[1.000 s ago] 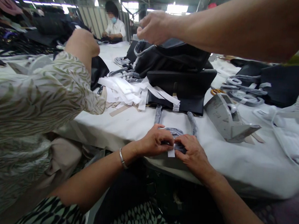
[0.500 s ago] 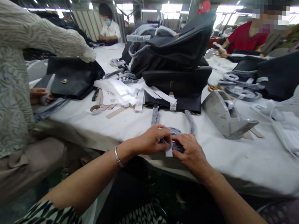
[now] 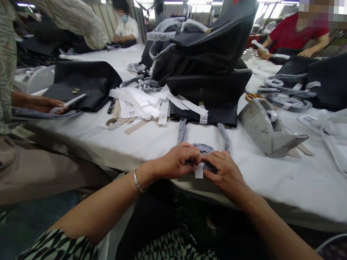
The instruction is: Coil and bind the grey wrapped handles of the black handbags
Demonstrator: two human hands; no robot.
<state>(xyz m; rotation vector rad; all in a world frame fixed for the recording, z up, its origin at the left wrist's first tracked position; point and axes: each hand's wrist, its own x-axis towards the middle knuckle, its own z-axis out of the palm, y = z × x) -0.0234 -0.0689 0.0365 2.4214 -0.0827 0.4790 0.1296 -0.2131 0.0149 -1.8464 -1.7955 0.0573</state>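
Note:
At the table's front edge my left hand (image 3: 181,160) is closed on a bundled bag strap (image 3: 202,148) in clear plastic wrapping. Close beside it, my right hand (image 3: 222,171) grips the other side of the same bundle, thumb and fingers pinched. Between the two hands a short white strip (image 3: 199,171) hangs down from the bundle; my fingers partly cover its upper end. Two wrapped strap lengths run back from my hands toward a black bag (image 3: 205,94) lying behind them.
A metal tape dispenser (image 3: 270,129) stands to the right. White paper strips (image 3: 139,104) lie heaped left of centre, under more black bags (image 3: 203,49). On the left, a co-worker's hand (image 3: 49,104) holds a white strip by another black bag (image 3: 83,82). Orange-handled scissors (image 3: 253,96) lie behind the dispenser.
My hands stay on the strap bundle, shifting only slightly, and the white strip still hangs between them. The co-worker on the left has moved leftward. The camera view has tilted a little.

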